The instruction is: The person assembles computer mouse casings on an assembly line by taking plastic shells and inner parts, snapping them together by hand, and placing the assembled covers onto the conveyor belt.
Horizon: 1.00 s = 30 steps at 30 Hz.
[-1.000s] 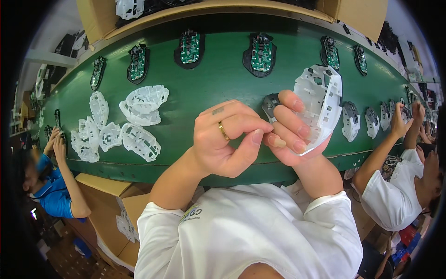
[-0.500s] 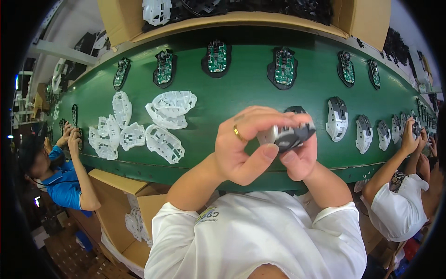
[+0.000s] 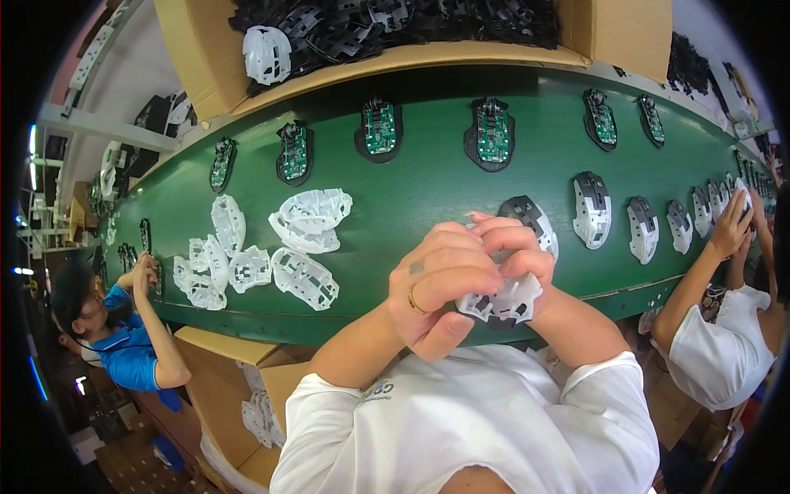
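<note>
Close to my chest, both hands grip a white mouse shell [image 3: 504, 301] with some dark grey at its lower edge. Its hollow, notched side faces up. My left hand [image 3: 440, 284], with a gold ring, is curled over the shell's left side. On the right side, the bent fingers of my right hand [image 3: 527, 257] cover part of it. Just beyond my fingers lies a dark-and-white mouse cover [image 3: 533, 218], partly hidden. Another such cover [image 3: 592, 211] rests to its right. Loose white shells [image 3: 311, 221] lie left of my hands.
Along the green table [image 3: 428, 193], several green circuit boards [image 3: 491, 136] sit on black bases. A cardboard box [image 3: 621, 37] of black parts stands at the far side. Another box [image 3: 210, 370] holds white shells at lower left. Co-workers sit left, in a blue shirt [image 3: 132, 354], and right.
The held mouse shell has been turned: its dark side showed before, its white hollow side shows now. My hands have come slightly lower and closer together. The whole view has shifted a little.
</note>
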Available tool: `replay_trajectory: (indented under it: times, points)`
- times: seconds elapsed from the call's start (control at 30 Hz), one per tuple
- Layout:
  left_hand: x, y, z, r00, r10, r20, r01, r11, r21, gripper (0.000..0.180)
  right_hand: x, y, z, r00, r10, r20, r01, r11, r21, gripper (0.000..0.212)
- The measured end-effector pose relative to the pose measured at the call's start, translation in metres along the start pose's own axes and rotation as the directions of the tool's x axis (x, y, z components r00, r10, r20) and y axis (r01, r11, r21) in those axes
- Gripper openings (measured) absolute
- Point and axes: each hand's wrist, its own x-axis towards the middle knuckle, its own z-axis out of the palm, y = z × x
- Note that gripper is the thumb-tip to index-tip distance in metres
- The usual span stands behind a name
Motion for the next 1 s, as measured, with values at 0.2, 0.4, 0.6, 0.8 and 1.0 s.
replay_trajectory:
  times: [0.2,0.4,0.6,0.8,1.0]
  points:
    - [-0.004,-0.007,0.002,0.997,-0.062,-0.036,0.061,0.998,-0.028,0.039,-0.004,0.003,0.008,0.999,0.014,-0.035,-0.014,1.0,0.0,0.051]
    - [-0.004,-0.011,0.0,0.993,-0.048,-0.106,0.04,0.996,-0.075,0.041,0.014,-0.001,0.001,0.999,-0.027,0.028,0.031,0.989,-0.145,0.045]
    - [0.005,-0.031,-0.023,0.796,0.011,-0.606,0.146,0.967,0.21,0.043,0.026,-0.021,0.009,0.813,0.575,-0.094,-0.581,0.785,-0.217,0.064]
    - [0.025,-0.002,-0.089,0.899,-0.125,-0.419,0.365,0.743,0.561,0.023,0.053,-0.034,0.001,0.705,0.705,0.078,-0.393,0.479,-0.785,0.046]
    - [-0.025,0.017,-0.109,0.726,-0.627,-0.282,0.328,-0.045,0.944,0.073,0.14,0.013,-0.032,0.891,0.448,0.068,-0.21,0.543,-0.813,0.018]
